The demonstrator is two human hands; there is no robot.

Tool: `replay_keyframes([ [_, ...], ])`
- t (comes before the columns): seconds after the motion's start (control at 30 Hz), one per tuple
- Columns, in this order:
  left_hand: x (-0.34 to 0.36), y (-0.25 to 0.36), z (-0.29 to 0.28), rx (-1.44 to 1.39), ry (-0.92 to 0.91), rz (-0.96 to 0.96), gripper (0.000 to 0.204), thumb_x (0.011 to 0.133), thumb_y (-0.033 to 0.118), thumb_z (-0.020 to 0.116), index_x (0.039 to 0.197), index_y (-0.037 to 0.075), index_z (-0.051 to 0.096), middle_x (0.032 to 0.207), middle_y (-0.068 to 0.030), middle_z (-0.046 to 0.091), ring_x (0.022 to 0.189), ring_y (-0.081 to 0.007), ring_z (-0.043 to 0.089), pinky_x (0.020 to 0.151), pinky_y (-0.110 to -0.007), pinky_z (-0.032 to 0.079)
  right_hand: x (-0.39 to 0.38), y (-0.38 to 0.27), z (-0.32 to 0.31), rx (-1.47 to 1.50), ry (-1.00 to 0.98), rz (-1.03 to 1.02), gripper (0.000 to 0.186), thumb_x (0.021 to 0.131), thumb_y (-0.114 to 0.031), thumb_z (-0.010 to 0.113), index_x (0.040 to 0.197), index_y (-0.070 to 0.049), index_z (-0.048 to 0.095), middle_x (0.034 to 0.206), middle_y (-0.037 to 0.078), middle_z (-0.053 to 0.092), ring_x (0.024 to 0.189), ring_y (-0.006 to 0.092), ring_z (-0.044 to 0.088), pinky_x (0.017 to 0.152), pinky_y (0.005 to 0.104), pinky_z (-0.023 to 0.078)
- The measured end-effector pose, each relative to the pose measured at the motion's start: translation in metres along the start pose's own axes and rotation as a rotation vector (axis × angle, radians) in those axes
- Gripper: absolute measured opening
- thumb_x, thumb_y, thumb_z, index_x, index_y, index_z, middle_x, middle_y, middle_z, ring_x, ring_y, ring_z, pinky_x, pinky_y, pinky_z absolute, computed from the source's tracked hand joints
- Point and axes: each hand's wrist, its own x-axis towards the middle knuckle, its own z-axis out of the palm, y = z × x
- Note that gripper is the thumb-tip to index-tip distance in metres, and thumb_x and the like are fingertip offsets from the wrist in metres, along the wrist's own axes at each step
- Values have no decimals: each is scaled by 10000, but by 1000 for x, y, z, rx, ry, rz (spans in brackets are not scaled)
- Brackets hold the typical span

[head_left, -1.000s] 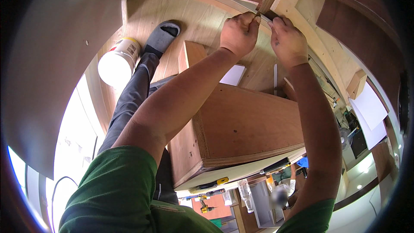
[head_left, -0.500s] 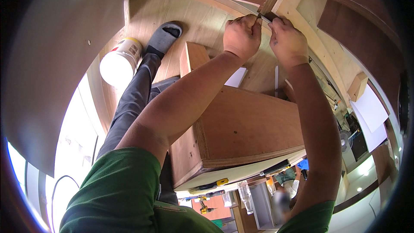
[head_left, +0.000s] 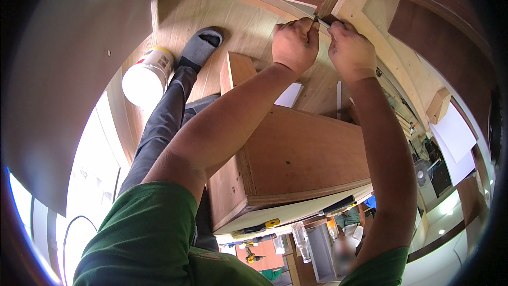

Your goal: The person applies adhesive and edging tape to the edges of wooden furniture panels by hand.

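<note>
While our right hand [head_left: 352, 50], fingers curled, pinches a slim, pale, straight strip [head_left: 323, 23] near the narrow wooden batten [head_left: 332, 0], our left hand [head_left: 295, 45] curls nearly closed at the strip's tip; whether it grips anything, we cannot tell. Nearer us stands a boxy, flat-faced plywood case [head_left: 312, 151].

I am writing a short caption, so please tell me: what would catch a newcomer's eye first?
Likely the left hand and right hand, close together at a slim pale piece near the top. Between the forearms shows a big brown wooden box; farther left is a white bucket.
</note>
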Motion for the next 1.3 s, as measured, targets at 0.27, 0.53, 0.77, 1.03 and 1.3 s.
replay_keyframes([
  [0.27,-12,-8,-8,-2,-85,-65,236,891,181,595,715,26,575,701,-212,601,650,-412,601,574,-459,476,5,-6,-5,-52,-53,6,155,839,-131,531,976,-90,591,915,147,666,851,339,674,757,467,540],
  [0.53,-21,-42,-40,216,-633,-381,334,918,353,563,798,51,641,765,-202,651,741,-385,650,673,-459,508,-47,4,-13,49,-39,-44,102,889,-195,568,901,-94,556,837,145,639,748,356,655,641,455,543],
  [0.77,-42,-70,-31,304,-738,-57,293,900,347,574,872,67,656,828,-191,669,819,-386,655,760,-471,526,-142,3,-36,456,-11,46,118,883,-96,621,835,-52,523,777,167,587,665,370,600,558,442,481],
  [1.03,-22,-48,-35,622,-1156,190,303,865,366,587,928,89,692,918,-127,704,872,-308,678,798,-423,537,-222,10,-32,838,147,357,135,934,-52,601,821,-3,547,733,147,548,616,215,466,563,299,418],
  [1.3,36,-34,-44,160,-374,276,199,840,189,750,958,44,681,872,-83,698,792,-171,659,708,-308,536,-238,10,-24,861,234,351,80,948,-57,594,966,18,615,736,143,546,621,191,469,586,280,408],
])
